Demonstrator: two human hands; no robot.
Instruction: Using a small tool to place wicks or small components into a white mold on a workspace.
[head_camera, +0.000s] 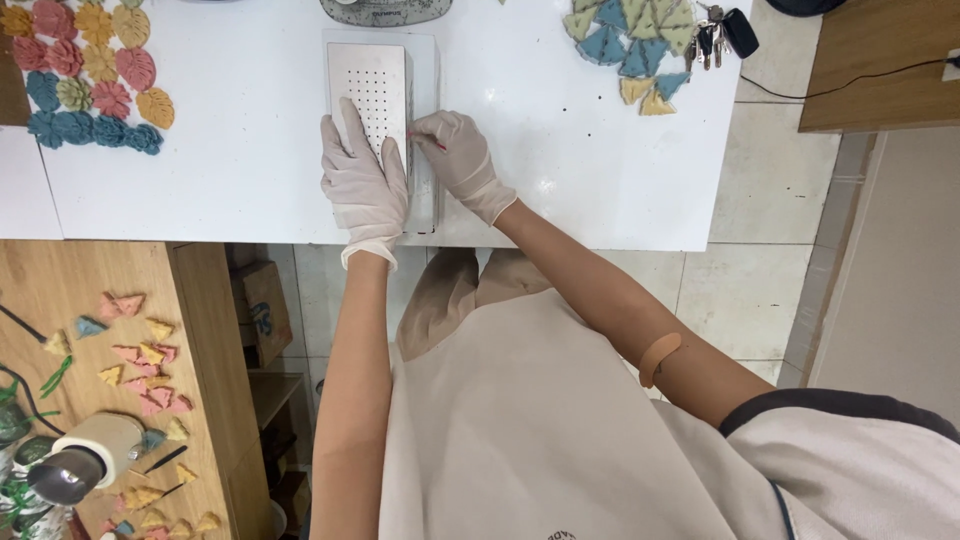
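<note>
My left hand (364, 180) covers the lower part of the perforated metal plate (372, 85). The thin red tool (428, 141) in my right fingers (432, 130) is too small to identify. The top edge cuts off the grey object (386, 10).

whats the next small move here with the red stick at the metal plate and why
Probably slide the red stick in the right hand a little further along the right edge of the perforated metal plate. Its tip sits at that edge, and the left hand lies flat on the plate, holding it steady.
</note>
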